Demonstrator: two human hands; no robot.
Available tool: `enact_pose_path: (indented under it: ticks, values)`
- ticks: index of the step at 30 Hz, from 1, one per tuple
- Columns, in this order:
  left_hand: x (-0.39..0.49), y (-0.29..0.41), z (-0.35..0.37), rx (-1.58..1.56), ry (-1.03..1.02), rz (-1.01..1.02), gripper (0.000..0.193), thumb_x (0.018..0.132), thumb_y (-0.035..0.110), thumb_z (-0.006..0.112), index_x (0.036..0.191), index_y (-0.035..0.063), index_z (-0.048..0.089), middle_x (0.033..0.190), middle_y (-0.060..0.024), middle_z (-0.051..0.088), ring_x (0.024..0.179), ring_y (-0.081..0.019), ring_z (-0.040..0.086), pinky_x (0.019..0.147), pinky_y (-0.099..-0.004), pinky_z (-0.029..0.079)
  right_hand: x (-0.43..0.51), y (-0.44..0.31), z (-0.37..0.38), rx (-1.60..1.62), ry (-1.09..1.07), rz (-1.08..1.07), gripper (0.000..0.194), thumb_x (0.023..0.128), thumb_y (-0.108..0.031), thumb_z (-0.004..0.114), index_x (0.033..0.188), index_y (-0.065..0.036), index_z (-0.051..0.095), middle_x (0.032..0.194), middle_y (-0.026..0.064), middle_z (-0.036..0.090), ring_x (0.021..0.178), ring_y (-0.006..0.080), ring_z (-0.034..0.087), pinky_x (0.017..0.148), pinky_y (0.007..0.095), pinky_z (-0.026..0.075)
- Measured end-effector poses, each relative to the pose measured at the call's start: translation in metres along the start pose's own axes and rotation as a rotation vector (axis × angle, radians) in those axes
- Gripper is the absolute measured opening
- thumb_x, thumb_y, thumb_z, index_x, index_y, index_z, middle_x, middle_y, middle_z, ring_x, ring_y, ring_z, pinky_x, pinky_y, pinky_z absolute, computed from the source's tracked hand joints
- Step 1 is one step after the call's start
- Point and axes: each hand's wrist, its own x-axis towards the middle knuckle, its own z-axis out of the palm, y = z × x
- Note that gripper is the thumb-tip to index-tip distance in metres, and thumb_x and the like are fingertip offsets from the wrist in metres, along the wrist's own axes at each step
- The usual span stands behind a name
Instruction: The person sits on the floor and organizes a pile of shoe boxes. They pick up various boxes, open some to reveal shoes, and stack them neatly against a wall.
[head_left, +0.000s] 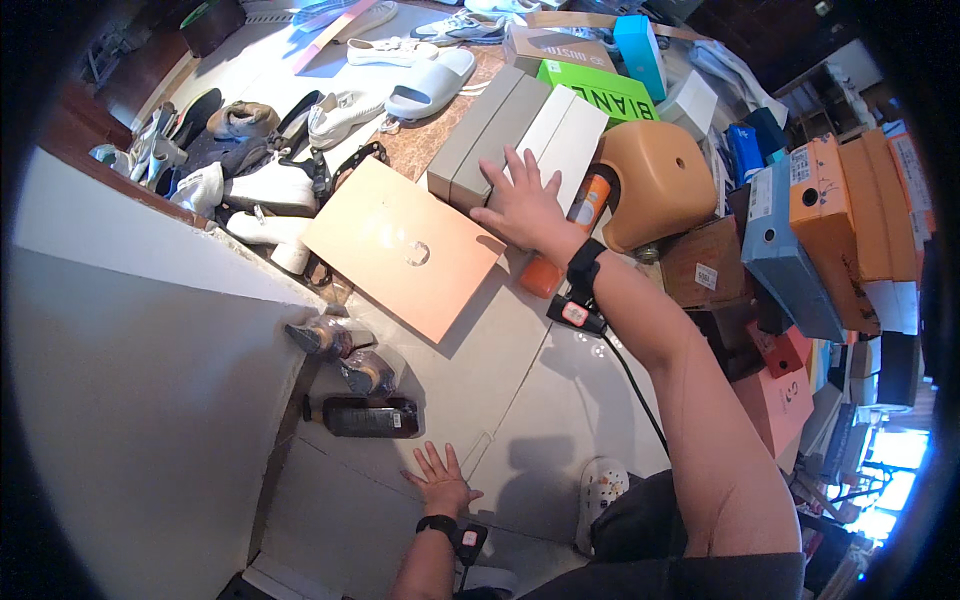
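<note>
My right hand (523, 199) has its fingers spread over the near ends of a grey shoe box (480, 139) and a white shoe box (562, 139); whether it touches them I cannot tell. Left of it lies a peach-coloured box (397, 247) with a round mark. Below the hand is an orange object (541, 276), and an orange can (589, 201) lies to its right. My left hand (442, 480) is low over the floor tiles, fingers apart, holding nothing. Above it a dark bottle (370, 417) lies on its side, near two plastic-wrapped bottles (367, 371).
Shoes (270, 187) crowd the floor at upper left, beside a wall end (150, 360). A tan plastic stool (660, 180) lies tipped over. Stacked shoe boxes (795, 255) line the right side. A green box (600, 94) is at the top. A black cable hangs from my right wrist.
</note>
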Motion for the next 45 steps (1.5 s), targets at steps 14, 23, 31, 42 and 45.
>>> enact_pose_path:
  ticks: [14,23,31,42,45]
  values:
    - [0.003,-0.003,0.007,-0.039,0.013,0.007,0.123,0.060,0.058,0.074,0.146,0.0146,-0.002,0.148,-0.0210,-0.020,0.134,-0.0432,-0.020,0.098,-0.0720,-0.002,-0.095,0.145,0.012,0.538,0.339,0.711,0.087,0.074,-0.039,0.071,0.137,0.001,0.025,0.140,0.0217,0.026,0.130,0.0356,0.028,0.107,0.0385,0.025]
    - [-0.003,0.000,0.001,-0.057,0.041,0.014,0.121,0.062,0.054,0.075,0.146,0.0118,-0.002,0.148,-0.0231,-0.018,0.135,-0.0433,-0.018,0.099,-0.0715,0.002,-0.121,0.160,0.009,1.443,-0.329,0.820,0.089,0.079,-0.047,0.060,0.146,-0.016,0.009,0.141,0.0124,0.029,0.118,0.0307,0.040,0.081,0.0503,0.042]
    - [-0.006,0.003,0.002,-0.064,0.088,0.018,0.117,0.068,0.062,0.067,0.146,0.0088,-0.003,0.147,-0.0245,-0.019,0.134,-0.0430,-0.020,0.100,-0.0704,0.000,-0.279,0.136,-0.016,1.510,-0.698,0.782,0.080,0.081,-0.043,0.058,0.145,-0.020,0.015,0.140,0.0033,0.032,0.117,0.0221,0.039,0.084,0.0412,0.042]
    - [0.032,0.003,-0.085,-0.930,0.453,0.285,0.052,0.092,0.039,0.049,0.126,-0.0006,0.048,0.125,-0.0197,0.052,0.117,-0.0295,0.048,0.098,-0.0346,0.036,-0.346,0.171,-0.013,1.642,-1.010,0.521,0.070,0.077,-0.027,0.064,0.137,-0.004,0.037,0.130,0.0089,0.048,0.116,0.0175,0.046,0.099,0.0302,0.035]
    - [0.028,0.016,-0.077,-1.148,0.335,0.224,0.050,0.095,0.036,0.045,0.124,-0.0034,0.049,0.120,-0.0159,0.056,0.111,-0.0236,0.051,0.096,-0.0315,0.038,-0.325,0.156,-0.002,1.388,-0.765,0.566,0.059,0.081,-0.030,0.061,0.132,-0.005,0.044,0.119,0.0059,0.052,0.103,0.0151,0.050,0.092,0.0285,0.039]
